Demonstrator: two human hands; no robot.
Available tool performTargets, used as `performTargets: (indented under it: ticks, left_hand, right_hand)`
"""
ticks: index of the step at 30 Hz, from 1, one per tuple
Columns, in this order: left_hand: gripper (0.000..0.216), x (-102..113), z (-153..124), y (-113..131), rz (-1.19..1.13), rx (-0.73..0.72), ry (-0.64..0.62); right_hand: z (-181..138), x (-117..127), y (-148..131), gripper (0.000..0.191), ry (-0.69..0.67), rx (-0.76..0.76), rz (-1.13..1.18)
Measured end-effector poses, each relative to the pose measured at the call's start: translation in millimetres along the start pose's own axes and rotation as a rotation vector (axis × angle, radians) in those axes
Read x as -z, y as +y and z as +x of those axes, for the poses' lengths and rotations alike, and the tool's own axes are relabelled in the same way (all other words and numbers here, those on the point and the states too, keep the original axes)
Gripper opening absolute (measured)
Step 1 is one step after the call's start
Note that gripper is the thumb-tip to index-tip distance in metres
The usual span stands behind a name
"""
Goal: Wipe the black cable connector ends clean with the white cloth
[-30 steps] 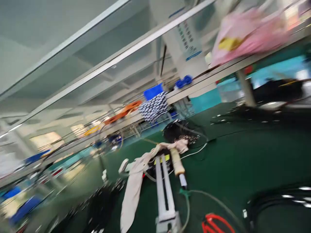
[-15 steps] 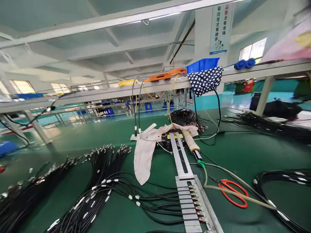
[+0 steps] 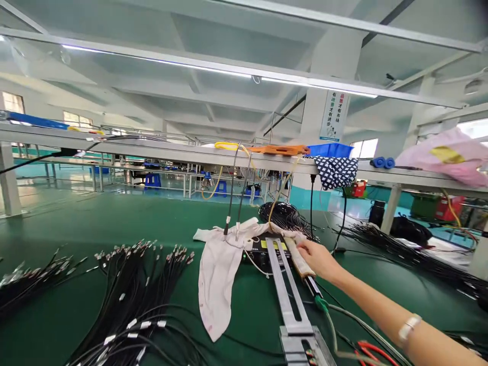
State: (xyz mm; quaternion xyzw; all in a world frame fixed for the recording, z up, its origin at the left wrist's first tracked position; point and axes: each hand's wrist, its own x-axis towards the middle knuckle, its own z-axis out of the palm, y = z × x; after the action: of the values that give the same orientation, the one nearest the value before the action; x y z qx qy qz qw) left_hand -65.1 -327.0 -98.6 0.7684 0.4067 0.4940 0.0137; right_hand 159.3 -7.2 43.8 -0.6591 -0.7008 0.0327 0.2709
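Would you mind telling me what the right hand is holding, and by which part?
The right hand grips the tape-wrapped handle of a tool, around its middle.

The bare, sleeveless right arm (image 3: 381, 310) wears a pale band (image 3: 407, 325) at the wrist.

Matt green felt-like table top (image 3: 114, 223), brushed metal rail (image 3: 284, 290), limp pale cloth (image 3: 217, 274), tape-wrapped tool handle (image 3: 299, 256).

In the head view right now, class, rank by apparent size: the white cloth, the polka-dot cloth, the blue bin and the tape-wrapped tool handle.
1. white cloth, clearly largest.
2. polka-dot cloth.
3. blue bin, close to the polka-dot cloth; both sit far back, so true size is unsure.
4. tape-wrapped tool handle, under the right hand.
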Motion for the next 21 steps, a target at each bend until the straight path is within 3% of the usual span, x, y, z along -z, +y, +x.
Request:
performTargets:
  ticks: [1,4,9,12,14,16,21]
  left_hand:
    - [0.056,-7,-6,-5,0.000,-0.011,0.003]
    - [0.088,-24,-20,-20,0.014,-0.059,-0.006]
    - [0.073,-34,-41,-31,-0.052,-0.113,-0.079]
    - [0.085,-29,-48,-32,-0.103,-0.126,-0.179]
    - [0.083,-27,-48,-31,-0.129,-0.124,-0.234]
    - [0.063,-27,-46,-31,-0.153,-0.117,-0.267]
    - [0.038,-28,-43,-28,-0.198,-0.077,-0.305]
  right_hand:
    - [20,-12,-7,0.014,-0.007,-0.022,-0.026]
    - [66,-44,-16,0.022,-0.028,-0.105,-0.066]
    - [107,-80,-18,0.027,-0.050,-0.235,-0.056]
    - [124,-88,-16,0.028,-0.027,-0.287,-0.022]
    - [132,-82,-12,0.027,0.013,-0.294,0.009]
    - [133,-65,-8,0.026,0.066,-0.265,0.046]
    - [91,14,-12,0.018,0.241,-0.075,0.174]
